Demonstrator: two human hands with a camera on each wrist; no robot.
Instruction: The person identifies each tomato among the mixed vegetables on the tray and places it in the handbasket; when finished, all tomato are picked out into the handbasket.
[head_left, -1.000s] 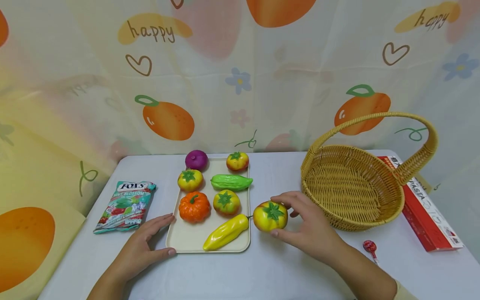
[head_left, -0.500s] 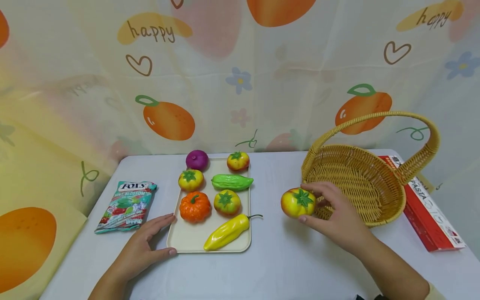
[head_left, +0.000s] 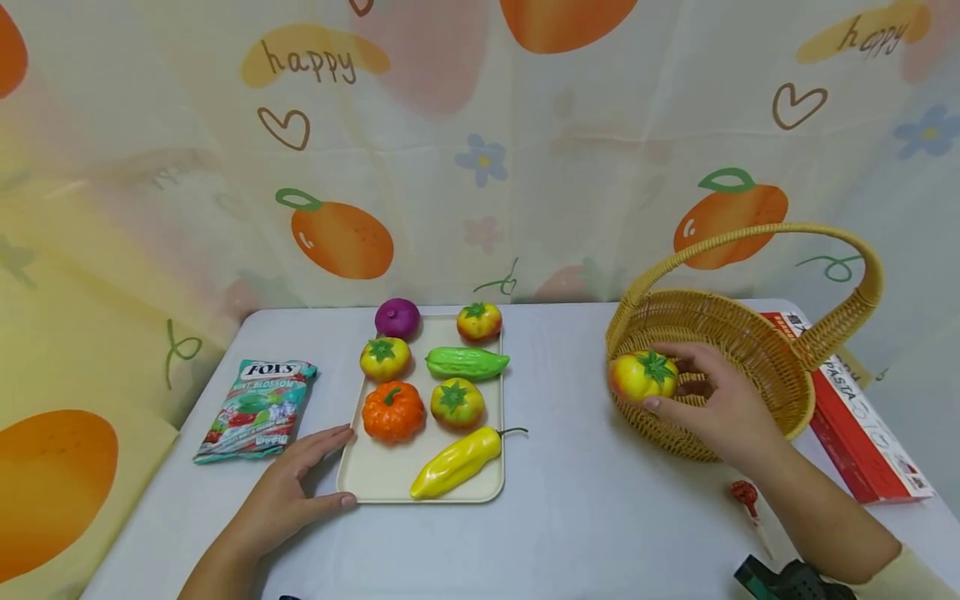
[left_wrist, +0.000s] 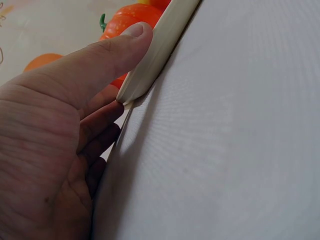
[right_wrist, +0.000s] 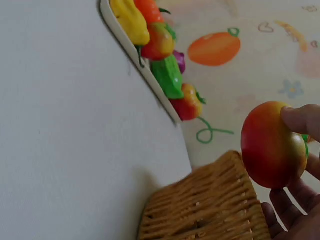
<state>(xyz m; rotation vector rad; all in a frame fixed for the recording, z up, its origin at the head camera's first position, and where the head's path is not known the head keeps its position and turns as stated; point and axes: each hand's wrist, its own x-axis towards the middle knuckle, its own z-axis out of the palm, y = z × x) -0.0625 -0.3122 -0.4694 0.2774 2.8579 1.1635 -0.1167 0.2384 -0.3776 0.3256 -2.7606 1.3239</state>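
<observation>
My right hand (head_left: pixel 723 408) holds a yellow-red toy tomato (head_left: pixel 643 376) between thumb and fingers, at the left rim of the wicker basket (head_left: pixel 780 417). In the right wrist view that tomato (right_wrist: pixel 272 145) appears above the basket's woven wall (right_wrist: pixel 200 210). My left hand (head_left: pixel 288 492) rests at the left edge of a cream tray (head_left: pixel 375 483), its thumb and fingers fairly straight; the left wrist view shows them touching the tray's rim (left_wrist: pixel 155 60). On the tray lie an orange pumpkin (head_left: pixel 393 412), a yellow pepper (head_left: pixel 457 464), a green bumpy vegetable (head_left: pixel 467 362), a purple onion (head_left: pixel 397 319) and several similar tomatoes (head_left: pixel 457 404).
A FOX'S candy bag (head_left: pixel 258 410) lies left of the tray. Right of the basket is a red-and-white pasta box (head_left: pixel 870 433). A red lollipop (head_left: pixel 744 493) and a dark device (head_left: pixel 791 579) lie near my right forearm. A printed curtain (head_left: pixel 555 183) hangs behind the table.
My right hand has carried the tomato rightward and slightly away, from beside the tray to the basket's left rim. The left hand keeps its place at the tray.
</observation>
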